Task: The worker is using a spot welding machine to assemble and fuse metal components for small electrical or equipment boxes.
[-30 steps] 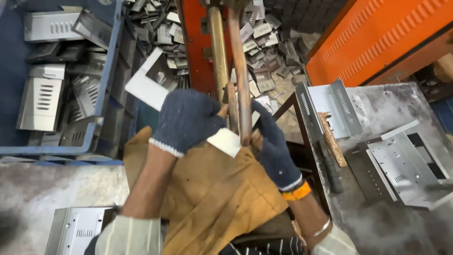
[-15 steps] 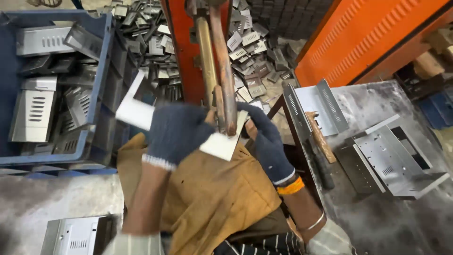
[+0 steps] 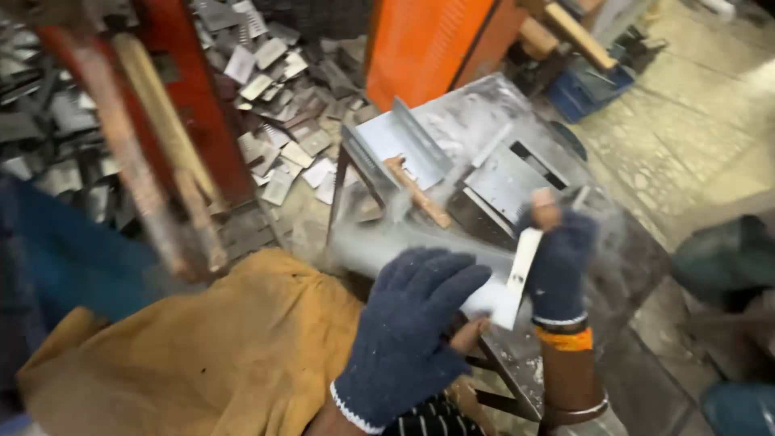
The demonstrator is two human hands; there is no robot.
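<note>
Fingers (image 3: 557, 242) closed around metal sheet (image 3: 517, 270)

An orange machine panel (image 3: 424, 48) stands at the back. Left of it, cut metal scraps (image 3: 282, 137) lie heaped on the floor beside a red post (image 3: 190, 105). Right of it, a scuffed steel surface (image 3: 476, 121) slopes away, with a blue crate (image 3: 593, 85) and speckled concrete floor (image 3: 686, 137) beyond.
</note>
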